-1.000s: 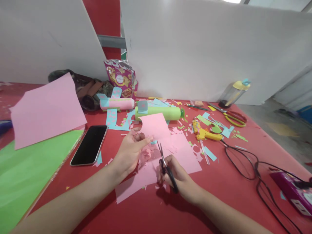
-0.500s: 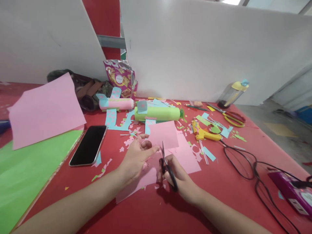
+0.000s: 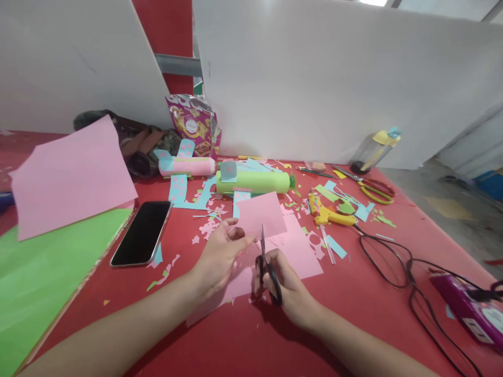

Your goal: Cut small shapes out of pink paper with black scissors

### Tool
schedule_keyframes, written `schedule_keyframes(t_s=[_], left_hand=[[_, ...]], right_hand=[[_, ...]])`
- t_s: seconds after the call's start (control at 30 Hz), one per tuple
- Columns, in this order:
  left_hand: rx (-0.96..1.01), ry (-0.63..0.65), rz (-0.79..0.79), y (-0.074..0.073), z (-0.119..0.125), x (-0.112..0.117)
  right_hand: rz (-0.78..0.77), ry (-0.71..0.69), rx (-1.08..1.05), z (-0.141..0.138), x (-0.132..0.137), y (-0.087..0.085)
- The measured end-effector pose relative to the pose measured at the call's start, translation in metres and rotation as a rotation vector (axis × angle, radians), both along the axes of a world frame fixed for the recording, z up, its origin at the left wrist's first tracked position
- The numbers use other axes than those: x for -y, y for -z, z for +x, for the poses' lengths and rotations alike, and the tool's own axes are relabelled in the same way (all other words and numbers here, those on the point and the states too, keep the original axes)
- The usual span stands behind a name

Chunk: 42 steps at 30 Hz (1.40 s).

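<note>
My right hand (image 3: 285, 285) is closed through the handles of black-handled scissors (image 3: 272, 272), blades pointing away from me. Just left of the blades, my left hand (image 3: 220, 254) pinches the pink paper piece (image 3: 262, 215) between thumb and fingers. The paper rises a little above the table, and the blades are close to its near edge; whether they touch it I cannot tell. Beneath both hands lies a larger pink sheet (image 3: 302, 251). Beyond the paper rests a green paper-wrapped bottle (image 3: 259, 182) with blue paper fins, beside a similar pink bottle (image 3: 192, 166).
A phone (image 3: 142, 234), pink sheets (image 3: 73, 178) and green paper (image 3: 47, 293) lie left. On the right are a yellow glue gun (image 3: 332, 214), its black cable, larger scissors (image 3: 373, 189), a clear bottle (image 3: 373, 152) and a purple power strip (image 3: 467, 309). Paper scraps litter the red table.
The scissors have tilted slightly in my right hand, their handles shifting a little left. The pink paper piece has turned slightly. My left hand has hardly moved.
</note>
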<state>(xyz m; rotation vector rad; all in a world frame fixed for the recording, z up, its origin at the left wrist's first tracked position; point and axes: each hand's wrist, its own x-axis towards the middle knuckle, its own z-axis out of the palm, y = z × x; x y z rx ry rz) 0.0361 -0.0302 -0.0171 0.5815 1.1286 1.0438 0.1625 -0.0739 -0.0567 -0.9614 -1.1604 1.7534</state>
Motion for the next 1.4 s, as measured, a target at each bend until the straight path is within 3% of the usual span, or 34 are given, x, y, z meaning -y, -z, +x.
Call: schedule_keyframes(t_s=[0.3, 0.87, 1.17, 1.4], left_hand=[[-0.046, 0.021, 0.035, -0.002, -0.005, -0.004], [-0.179, 0.095, 0.242, 0.003, -0.015, -0.01], [-0.197, 0.119, 0.242, 0.002, -0.016, -0.01], [-0.12, 0.142, 0.153, -0.002, -0.014, -0.008]], right_hand=[[0.039, 0.0, 0.04, 0.0, 0.002, 0.001], [0.024, 0.028, 0.014, 0.0, 0.003, 0.009], [0.006, 0.024, -0.027, -0.001, 0.003, 0.005], [0.003, 0.003, -0.068, -0.001, 0.002, 0.009]])
